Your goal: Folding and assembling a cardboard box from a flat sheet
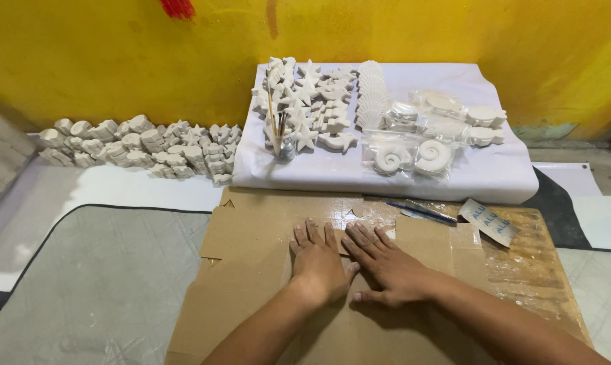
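Observation:
My left hand (319, 260) and my right hand (388, 267) lie flat, palms down and fingers spread, side by side on a sheet of brown cardboard (251, 270) on the floor. The two hands touch at the thumbs. Neither hand holds anything. Just beyond my right hand, a blue-handled tool (420, 211) and a small printed packet (489, 222) rest on the cardboard's far edge.
A white cloth-covered board (508, 172) beyond the cardboard carries white plaster stars, fish and shells (312, 108), some bagged (413, 155), and a jar of brushes (282, 138). More plaster figures (143, 149) line the yellow wall at left. A grey mat (96, 284) lies left.

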